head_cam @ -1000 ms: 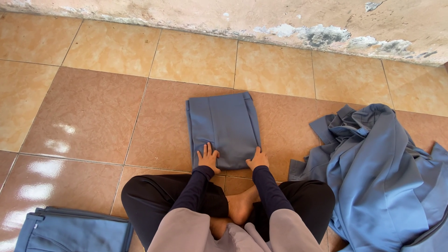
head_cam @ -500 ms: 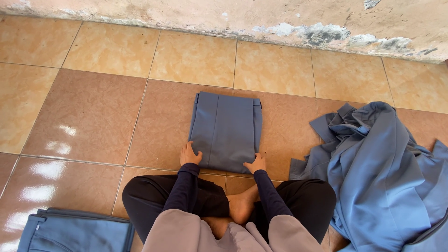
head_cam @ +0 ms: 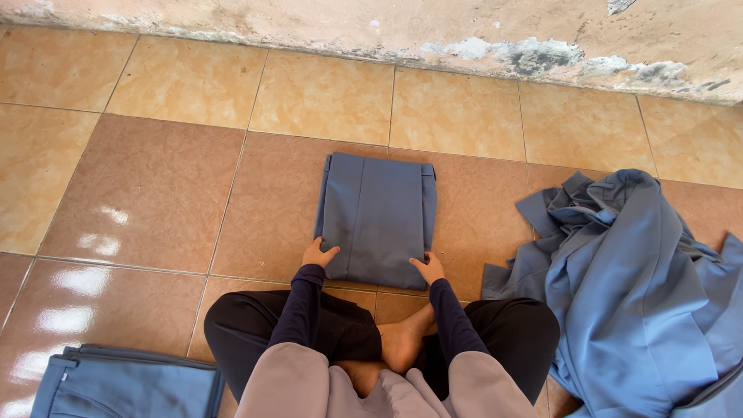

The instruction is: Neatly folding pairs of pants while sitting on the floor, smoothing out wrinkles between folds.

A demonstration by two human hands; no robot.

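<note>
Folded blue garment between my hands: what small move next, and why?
Probably lift the folded blue garment by its near corners and carry it left. The left hand and right hand sit on those corners, its edges look square, and a folded blue stack lies on the floor at lower left.
</note>
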